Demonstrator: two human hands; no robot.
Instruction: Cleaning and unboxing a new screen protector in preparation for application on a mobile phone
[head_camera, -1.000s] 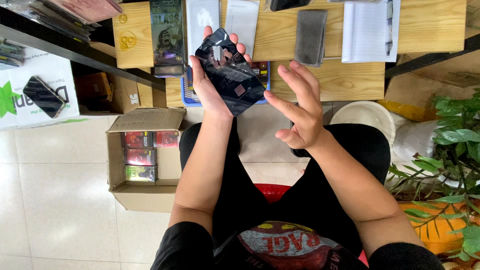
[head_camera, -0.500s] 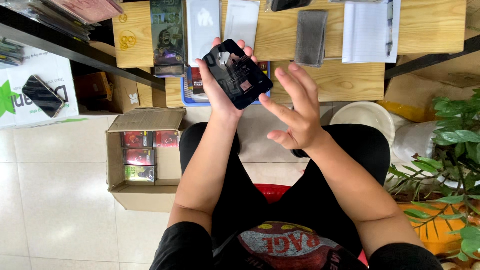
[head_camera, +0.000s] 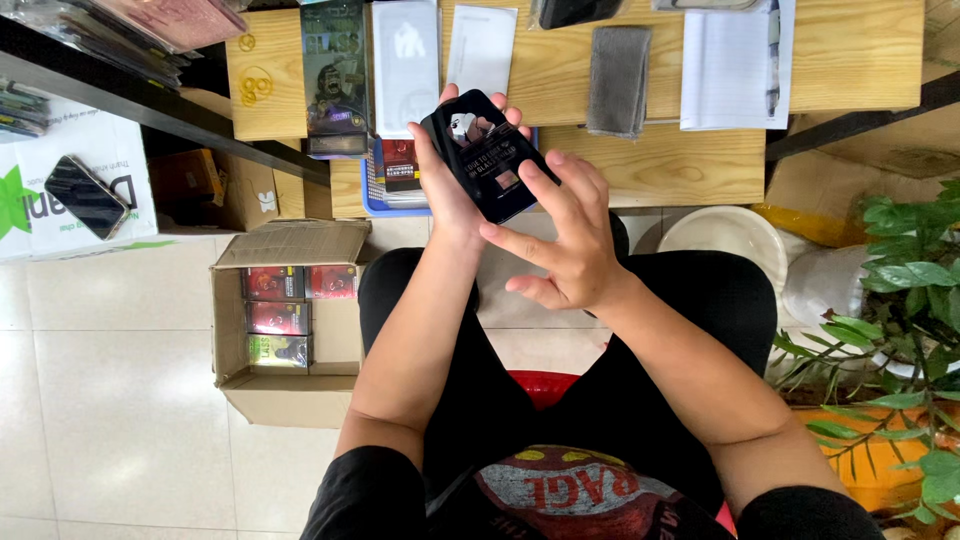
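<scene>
My left hand (head_camera: 447, 180) holds a black phone case (head_camera: 487, 152) upright in front of me, its printed inner side facing the camera. Fingers wrap around its far edge. My right hand (head_camera: 563, 237) is spread, with its fingertips touching the case's lower right edge. Both hands hover above my lap, just before the wooden table (head_camera: 700, 165).
On the table lie packaged cases (head_camera: 335, 80), a white packet (head_camera: 405, 60), a grey cloth (head_camera: 617, 80) and a white notepad (head_camera: 730, 65). An open cardboard box (head_camera: 285, 325) of coloured packs stands on the floor at left. A phone (head_camera: 86, 196) rests on a white box. Green plants (head_camera: 900, 330) stand at right.
My left hand turned the case more upright and steadied it. My right hand moved up and left from open air until its fingertips reached the case's edge.
</scene>
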